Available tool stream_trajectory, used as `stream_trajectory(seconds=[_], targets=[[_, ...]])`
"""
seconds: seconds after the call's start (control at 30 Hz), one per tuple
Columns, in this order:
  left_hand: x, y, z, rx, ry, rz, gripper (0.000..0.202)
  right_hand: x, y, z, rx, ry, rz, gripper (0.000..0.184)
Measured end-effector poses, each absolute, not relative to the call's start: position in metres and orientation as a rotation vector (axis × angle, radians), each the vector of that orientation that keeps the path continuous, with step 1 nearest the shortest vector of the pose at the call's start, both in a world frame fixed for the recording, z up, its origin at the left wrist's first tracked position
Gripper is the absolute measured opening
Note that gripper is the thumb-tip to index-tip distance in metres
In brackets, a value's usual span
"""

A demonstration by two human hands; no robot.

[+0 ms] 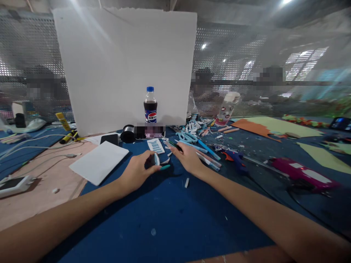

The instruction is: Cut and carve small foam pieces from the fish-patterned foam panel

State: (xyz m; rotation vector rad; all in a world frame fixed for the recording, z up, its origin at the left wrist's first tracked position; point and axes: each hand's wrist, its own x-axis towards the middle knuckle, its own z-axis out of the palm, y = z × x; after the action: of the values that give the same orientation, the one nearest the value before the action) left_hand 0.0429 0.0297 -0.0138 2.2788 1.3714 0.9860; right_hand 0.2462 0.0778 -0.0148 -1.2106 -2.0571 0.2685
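My left hand (137, 170) is closed, with thumb and fingers around a small white curved piece (157, 159). A teal tip (165, 167) sticks out by the thumb; I cannot tell what it belongs to. My right hand (189, 157) grips a slim, dark pen-like tool (175, 145), whose pale end points left, away from my palm. A thin white curved strip (165, 161) lies between the hands. Just beyond them is a white card with blue print (156, 146). Light-blue scissors (187, 137) rest past my right hand.
A cola bottle (150, 109) stands before a white board (126, 69). White sheets (99, 162) lie left. Several pens, scraps (196, 126), a blue glue gun (237, 162) and a magenta device (304, 173) with cables are on the right. People sit behind the mesh.
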Motion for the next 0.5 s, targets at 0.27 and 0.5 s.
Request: stream_trajectory(seconds=[0.27,0.5], targets=[[0.0416,0.0288,-0.0152,2.211,1.373,1.1,0.028,0.2456,0.0769,-0.0125,-0.837,-2.281,0.273,0.056],[0.0418,0.0299,-0.0149,2.114,1.217,1.121,0.027,0.2438,0.0765,-0.0136,-0.713,-2.396,0.2,0.055]])
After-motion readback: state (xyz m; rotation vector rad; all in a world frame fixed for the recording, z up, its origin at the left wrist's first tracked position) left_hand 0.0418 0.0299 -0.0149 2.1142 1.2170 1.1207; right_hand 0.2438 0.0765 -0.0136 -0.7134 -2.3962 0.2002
